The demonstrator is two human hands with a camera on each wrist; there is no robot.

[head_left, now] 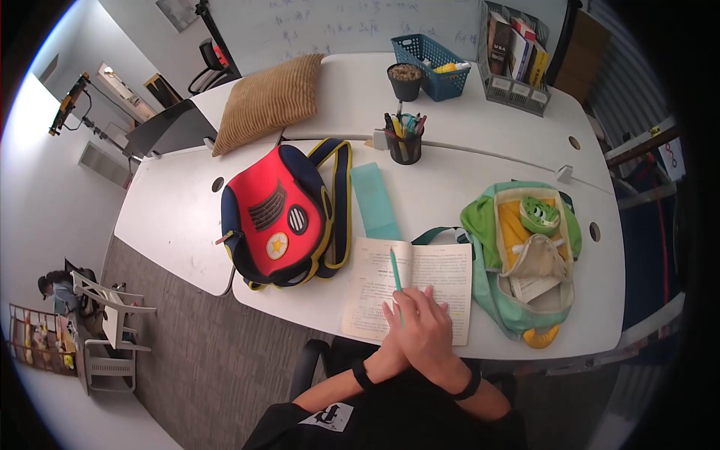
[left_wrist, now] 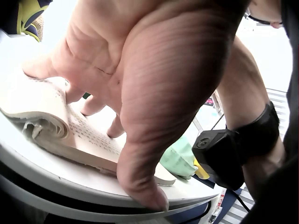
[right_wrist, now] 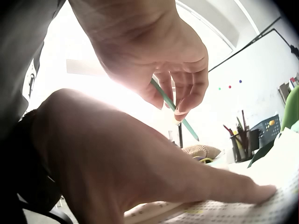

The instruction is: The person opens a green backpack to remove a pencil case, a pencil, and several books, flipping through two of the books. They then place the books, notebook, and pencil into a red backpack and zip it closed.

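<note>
Book (head_left: pixel 442 274) lies at table's (head_left: pixel 176 217) near edge between red backpack (head_left: pixel 274 214) and green backpack (head_left: pixel 491 296); right hand (head_left: pixel 427 330) pinches pencil (head_left: pixel 396 274), crossing splayed left hand (left_wrist: pixel 135 79).

Book (head_left: pixel 442 274) on table (head_left: pixel 169 217); backpack (head_left: pixel 289 195) left, schoolbag (head_left: pixel 487 292) right; pen cup (head_left: pixel 406 150) behind; cushion (head_left: pixel 271 101) behind backpack.

The white, sectioned worktop (head_left: pixel 172 202) is occupied near its front edge by an open book (head_left: pixel 441 270), flanked by a red-and-navy backpack (head_left: pixel 274 217) and a green backpack (head_left: pixel 538 251) (its mouth gaping). Beyond are set a flat turquoise strip (head_left: pixel 375 199), mesh pen cup (head_left: pixel 405 148), corduroy cushion (head_left: pixel 270 101), plant pot (head_left: pixel 405 88), blue basket (head_left: pixel 444 84) and grey book rack (head_left: pixel 514 96).
</note>
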